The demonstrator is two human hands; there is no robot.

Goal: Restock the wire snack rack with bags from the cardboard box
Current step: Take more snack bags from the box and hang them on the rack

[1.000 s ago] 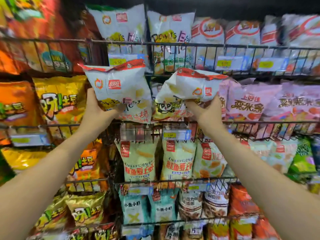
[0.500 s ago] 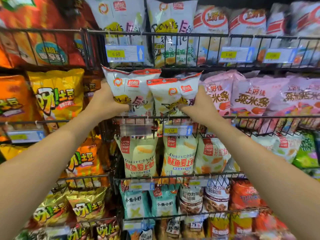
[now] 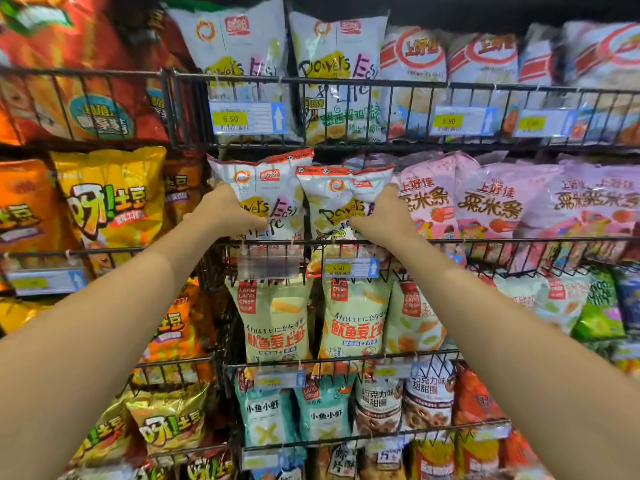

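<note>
Two white snack bags with red top seals stand side by side in the second tier of the black wire rack (image 3: 346, 241). My left hand (image 3: 227, 211) grips the left bag (image 3: 273, 192) at its left edge. My right hand (image 3: 382, 216) grips the right bag (image 3: 336, 199) at its right edge. Both bags are upright, their lower parts behind the tier's front wire. The cardboard box is out of view.
Matching white bags (image 3: 239, 46) fill the tier above. Pink bags (image 3: 485, 202) sit right of my right hand, yellow bags (image 3: 110, 195) left of my left hand. Pale green bags (image 3: 277, 323) hang in the tier below. Price tags (image 3: 351, 268) clip to the front wires.
Both hands have carried the two white bags forward and down from in front of the rack into the second tier. The right bag has turned from tilted to upright.
</note>
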